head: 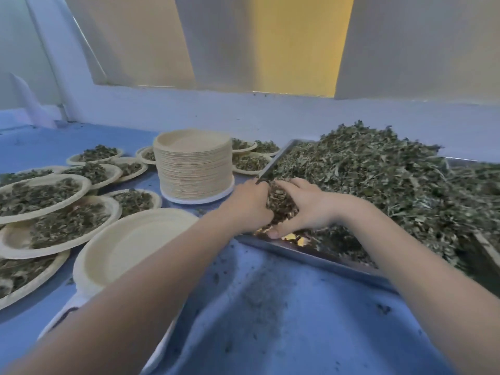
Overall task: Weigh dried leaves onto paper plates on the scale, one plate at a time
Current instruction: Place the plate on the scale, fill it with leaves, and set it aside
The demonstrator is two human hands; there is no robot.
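Nearest us, an empty paper plate (135,244) sits on the white scale (81,301), ready for leaves. Beyond it, our left hand (250,203) and right hand (304,209) cup a clump of dried leaves (281,204) between curled fingers (286,185) at the metal tray (311,255) corner. Further left, filled plates (40,196) wait aside; the plate stack (193,163) stands close by for refills.

A blue table surface (311,320) is lying under everything, dusted with fine dark crumbs — thickest in a streak near its middle. Behind it a white ledge (270,112) is running across, and pale panels (419,44) are flanking a yellow strip (297,44).
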